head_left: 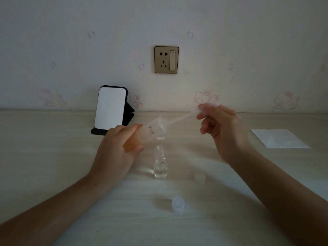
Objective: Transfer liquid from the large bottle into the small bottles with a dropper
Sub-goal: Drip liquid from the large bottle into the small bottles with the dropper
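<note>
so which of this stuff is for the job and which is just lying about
Job: large bottle in left hand, dropper in right hand, near small bottle, far small bottle, near cap, right cap.
Lying about: phone, paper sheet, wall socket.

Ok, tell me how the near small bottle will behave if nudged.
The near small bottle looks tall for its narrow base, so it probably tips easily. Its neck is uncapped, so whatever is inside would likely spill. Being small and clear-walled, it is probably light and slides readily.

Orange liquid, red lettering on large clear plastic bottle [149, 132]. Pale wood-grain worktop [53, 150]; off-white wallpaper [71, 50], faint pink cartoon-cat print; gold-framed wall socket [166, 59].
</note>
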